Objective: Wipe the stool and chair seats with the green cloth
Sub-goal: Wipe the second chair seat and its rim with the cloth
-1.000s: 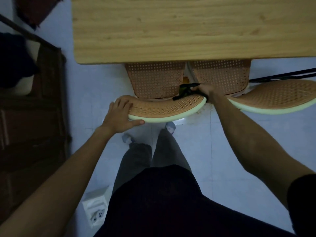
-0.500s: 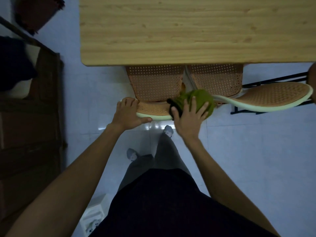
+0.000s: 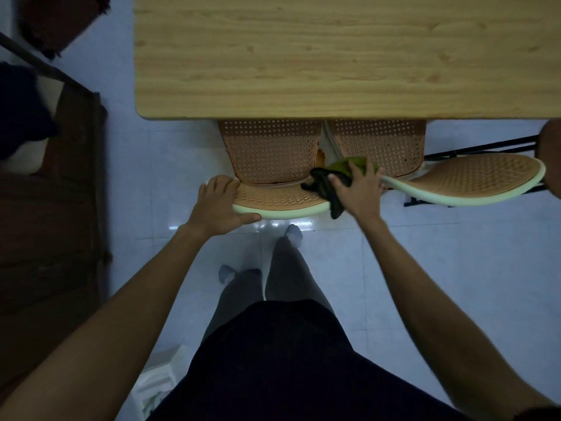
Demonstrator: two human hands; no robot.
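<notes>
Two orange woven chairs with pale green rims are tucked under a wooden table [image 3: 334, 56]. My left hand [image 3: 220, 205] grips the left end of the left chair's backrest [image 3: 273, 197]. My right hand [image 3: 358, 189] presses the green cloth [image 3: 346, 167], which has a dark part hanging down, onto the right end of that backrest, beside the right chair's seat [image 3: 379, 147]. The left chair's seat [image 3: 270, 153] lies bare beyond the backrest. The right chair's backrest [image 3: 473, 179] curves off to the right.
A dark wooden cabinet [image 3: 51, 238] stands along the left. A white box [image 3: 158, 384] sits on the pale tiled floor by my left leg. Black metal bars [image 3: 473, 147] and a brown round object [image 3: 551, 156] are at the right edge. My socked feet stand just below the chairs.
My right hand brought the green cloth from the chair's far side onto the backrest's top edge, then shifted it slightly right and forward. My left hand has kept its grip on the backrest.
</notes>
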